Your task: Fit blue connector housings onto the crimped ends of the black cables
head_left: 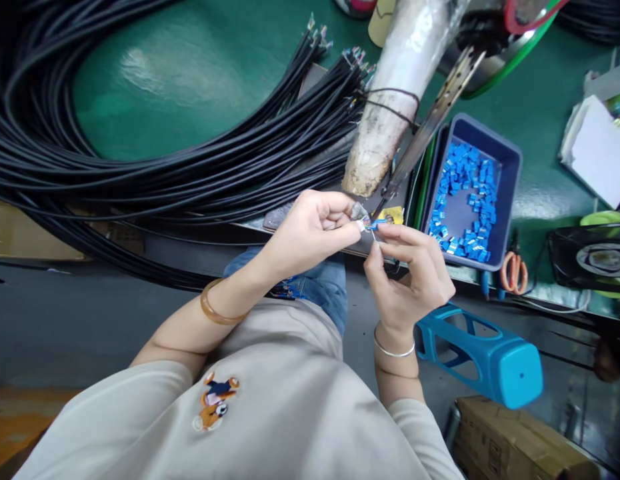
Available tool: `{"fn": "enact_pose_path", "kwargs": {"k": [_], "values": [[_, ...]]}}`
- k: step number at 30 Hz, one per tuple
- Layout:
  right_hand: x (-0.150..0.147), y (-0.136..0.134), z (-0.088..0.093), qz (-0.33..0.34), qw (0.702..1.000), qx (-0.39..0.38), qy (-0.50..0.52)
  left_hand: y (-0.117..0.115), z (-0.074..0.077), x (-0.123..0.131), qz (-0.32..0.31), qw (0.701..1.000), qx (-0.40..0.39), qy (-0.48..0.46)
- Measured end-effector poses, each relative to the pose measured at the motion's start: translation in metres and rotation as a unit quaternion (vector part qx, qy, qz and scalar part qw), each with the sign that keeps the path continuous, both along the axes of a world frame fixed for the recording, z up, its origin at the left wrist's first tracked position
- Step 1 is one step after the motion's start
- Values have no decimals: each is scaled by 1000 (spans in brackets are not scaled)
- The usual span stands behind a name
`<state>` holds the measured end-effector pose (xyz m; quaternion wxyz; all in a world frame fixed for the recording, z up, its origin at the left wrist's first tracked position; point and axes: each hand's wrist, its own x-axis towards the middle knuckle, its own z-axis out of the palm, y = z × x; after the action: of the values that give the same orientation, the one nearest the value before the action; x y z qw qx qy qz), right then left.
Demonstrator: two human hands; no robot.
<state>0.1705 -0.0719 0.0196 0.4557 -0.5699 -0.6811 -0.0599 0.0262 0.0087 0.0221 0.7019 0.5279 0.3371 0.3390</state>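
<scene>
My left hand (317, 223) is closed, its thumb and forefinger pinching a bunch of thin coloured wires (366, 223). At the ends of these wires sits a small blue connector (378, 226), touched by the forefinger of my right hand (410, 267). A thin light-coloured wire (374, 235) runs between that thumb and the connector, and my right fingers are closed in a pinch there. Just above, the narrow tip of a metal tool like a soldering iron (415, 143) points down at the connector. Whether the tip touches it cannot be made out.
A thick bundle of black cables (190, 170) covers the bench's left side. A plastic-wrapped tube (397, 100) hangs over my hands. To the right are a grey bin (513, 180) of blue connectors, orange-handled scissors (513, 273) and a blue plastic stool (520, 373).
</scene>
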Motion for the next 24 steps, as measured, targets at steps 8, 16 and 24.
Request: {"fn": "enact_pose_path", "kwargs": {"k": [8,16,24], "values": [[2,-1,-3,-5,999,8,-46,1,-5,-1,-32,999,-19,1],[2,0,-2,-21,999,5,-38,-2,-6,-1,-28,1000,2,6],[-1,2,3,-16,1000,-3,-18,-2,0,2,1,1000,7,-7]]}}
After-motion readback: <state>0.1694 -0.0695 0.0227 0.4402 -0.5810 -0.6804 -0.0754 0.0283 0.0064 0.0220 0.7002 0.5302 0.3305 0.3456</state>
